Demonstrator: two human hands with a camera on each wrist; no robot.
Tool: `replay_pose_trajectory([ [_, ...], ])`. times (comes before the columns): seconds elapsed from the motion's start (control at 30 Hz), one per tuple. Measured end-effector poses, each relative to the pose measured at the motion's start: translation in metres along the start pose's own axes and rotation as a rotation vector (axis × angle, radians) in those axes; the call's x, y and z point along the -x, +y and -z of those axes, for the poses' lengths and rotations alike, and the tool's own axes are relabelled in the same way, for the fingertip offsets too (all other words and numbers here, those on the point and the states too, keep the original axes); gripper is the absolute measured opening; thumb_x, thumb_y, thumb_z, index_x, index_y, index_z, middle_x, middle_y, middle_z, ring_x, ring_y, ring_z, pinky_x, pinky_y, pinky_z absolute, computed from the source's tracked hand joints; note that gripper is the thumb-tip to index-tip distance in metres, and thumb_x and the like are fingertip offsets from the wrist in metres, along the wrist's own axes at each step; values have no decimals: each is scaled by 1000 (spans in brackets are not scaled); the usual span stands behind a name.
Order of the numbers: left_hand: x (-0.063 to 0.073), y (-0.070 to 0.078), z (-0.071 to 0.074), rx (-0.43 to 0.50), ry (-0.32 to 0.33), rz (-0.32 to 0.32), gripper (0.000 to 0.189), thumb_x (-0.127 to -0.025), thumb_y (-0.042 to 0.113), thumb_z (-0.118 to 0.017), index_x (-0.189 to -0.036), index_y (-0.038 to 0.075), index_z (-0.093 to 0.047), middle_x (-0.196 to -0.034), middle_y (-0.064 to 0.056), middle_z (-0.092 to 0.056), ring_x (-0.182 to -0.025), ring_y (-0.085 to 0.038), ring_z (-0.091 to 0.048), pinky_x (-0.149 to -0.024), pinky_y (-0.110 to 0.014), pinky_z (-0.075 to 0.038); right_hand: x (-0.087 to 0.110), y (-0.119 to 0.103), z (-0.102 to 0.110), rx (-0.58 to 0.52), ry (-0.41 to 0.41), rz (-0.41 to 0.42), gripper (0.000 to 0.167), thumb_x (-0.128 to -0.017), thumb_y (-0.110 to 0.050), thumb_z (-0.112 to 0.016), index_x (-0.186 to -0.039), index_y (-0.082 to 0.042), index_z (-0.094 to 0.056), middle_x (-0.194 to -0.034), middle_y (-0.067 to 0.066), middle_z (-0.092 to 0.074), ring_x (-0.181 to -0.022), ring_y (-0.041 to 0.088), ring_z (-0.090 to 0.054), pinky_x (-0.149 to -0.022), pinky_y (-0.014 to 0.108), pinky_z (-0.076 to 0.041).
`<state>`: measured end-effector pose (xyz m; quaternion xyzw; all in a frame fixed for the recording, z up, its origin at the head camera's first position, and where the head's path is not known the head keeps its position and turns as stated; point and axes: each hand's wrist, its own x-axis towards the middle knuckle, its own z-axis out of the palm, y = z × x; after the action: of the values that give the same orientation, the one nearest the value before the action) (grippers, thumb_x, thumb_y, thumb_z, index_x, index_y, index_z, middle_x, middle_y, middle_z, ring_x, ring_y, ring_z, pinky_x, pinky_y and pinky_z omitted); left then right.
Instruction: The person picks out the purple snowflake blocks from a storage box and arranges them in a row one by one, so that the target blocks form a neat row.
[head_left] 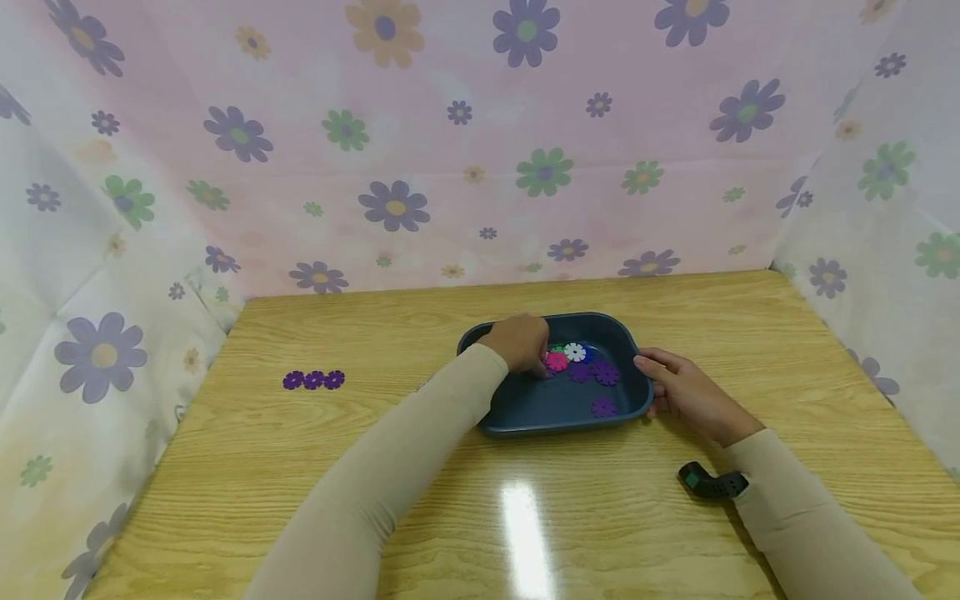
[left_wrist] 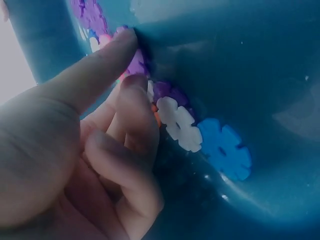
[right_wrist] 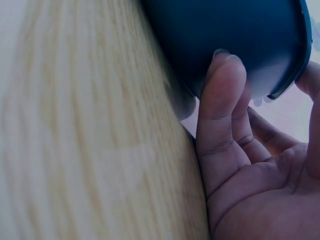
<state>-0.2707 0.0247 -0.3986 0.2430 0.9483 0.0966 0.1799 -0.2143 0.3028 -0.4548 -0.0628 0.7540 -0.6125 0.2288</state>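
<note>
Nearest, two beige sleeves (head_left: 405,450) reach in over a wood-grain tabletop (head_left: 600,517), which carries a bright streak of reflected light, and a black device (head_left: 708,483) with a green patch sits against the right cuff. Beyond it the right hand (head_left: 686,390) grips the right end of a dark blue tray (head_left: 540,412), thumb on the rim and fingers bent against the outer wall. The tray stands on the tabletop, right of centre, and inside it a single purple disc (head_left: 604,407) with a notched edge lies near the front wall. Farther in are two more purple discs (head_left: 606,372), and, well apart to the left of the tray, a row of three purple discs (head_left: 313,380) lies edge to edge on the tabletop. The left hand (head_left: 520,342) dips into the tray, its thumb and forefinger pinching a purple piece (left_wrist: 136,65), as the left wrist view shows, with a white disc (left_wrist: 179,124) and a light blue disc (left_wrist: 225,148) just beside its fingers. Behind the two purple discs gather a pink disc (head_left: 557,361) and others in white, blue and green, partly overlapping; at the back hangs a pale, flower-printed cloth (head_left: 480,158)
</note>
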Motion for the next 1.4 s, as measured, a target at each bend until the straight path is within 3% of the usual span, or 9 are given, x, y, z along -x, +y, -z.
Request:
replay_pose_trajectory([
  [0.2,-2,-5,-3,120,-44,8,30,-81,30,-85,-69,15,-61,-65,4,-59,-55,-9,-58,-53,-23,-47,0,-2,-2,1,3,-3,68,-107,-46,-42,-153,0,-23,-114,1,-64,-76,13,-66,-67,34,-58],
  [0.5,4,-3,0,192,-24,-32,16,-90,21,-76,-82,13,-65,-80,0,-66,-57,-12,-67,-55,-22,-53,1,-3,-4,4,3,8,67,-107,-44,-41,-151,3,-25,-109,1,-65,-71,13,-64,-66,34,-57],
  [0.73,29,-3,20,221,74,-106,11,-101,23,-62,-107,14,-66,-95,-1,-70,-67,-13,-69,-64,-22,-54,2,-3,-5,13,2,14,65,-108,-43,-40,-151,3,-26,-99,-3,-69,-69,12,-63,-66,33,-56],
  [0.87,50,-13,34,240,137,-119,16,-102,24,-59,-115,16,-65,-102,0,-69,-70,-11,-67,-67,-22,-54,2,-4,-5,21,-2,10,65,-108,-44,-40,-151,3,-27,-97,-4,-69,-69,13,-63,-66,33,-56],
  [1.07,85,-52,47,409,219,-67,18,-105,21,-54,-119,18,-63,-110,-7,-64,-69,-21,-69,-61,-29,-56,1,-2,-5,17,4,17,65,-108,-43,-40,-151,3,-26,-100,-2,-68,-70,12,-64,-65,33,-56],
  [1.27,121,-118,50,487,312,50,24,-106,19,-50,-129,16,-57,-118,-12,-60,-69,-21,-66,-60,-34,-55,0,-2,-5,21,8,20,66,-107,-44,-41,-151,3,-27,-104,-1,-67,-71,12,-64,-66,33,-56],
  [1.4,145,-164,47,508,321,157,30,-108,21,-45,-137,14,-51,-126,-17,-56,-76,-25,-66,-69,-40,-58,2,-3,-5,31,10,17,67,-107,-45,-40,-153,3,-25,-104,-3,-67,-71,12,-63,-66,33,-56],
])
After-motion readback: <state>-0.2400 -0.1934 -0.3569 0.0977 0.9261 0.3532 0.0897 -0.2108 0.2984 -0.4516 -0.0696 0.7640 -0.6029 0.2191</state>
